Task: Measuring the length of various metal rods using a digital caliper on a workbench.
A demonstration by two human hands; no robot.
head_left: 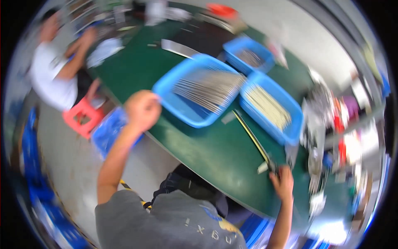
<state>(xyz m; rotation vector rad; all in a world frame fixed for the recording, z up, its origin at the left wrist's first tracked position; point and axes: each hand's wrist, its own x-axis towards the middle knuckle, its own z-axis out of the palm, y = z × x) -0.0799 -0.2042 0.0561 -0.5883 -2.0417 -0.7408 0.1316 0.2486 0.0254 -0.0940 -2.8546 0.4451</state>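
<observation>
From the head view, right of centre, a slim tool (253, 137) slants from upper left down to the right hand (283, 181), its grip lost to blur. The left hand (143, 110) curls; I can't tell around what, if anything.

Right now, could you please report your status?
Left hand near large blue basin. Right hand at long bar, grip blurred. Small white piece alongside.

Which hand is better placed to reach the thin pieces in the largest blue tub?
Left, probably: the left hand is by the large blue tub, while the right hand is farther off, at the near end of a long thin item.
</observation>
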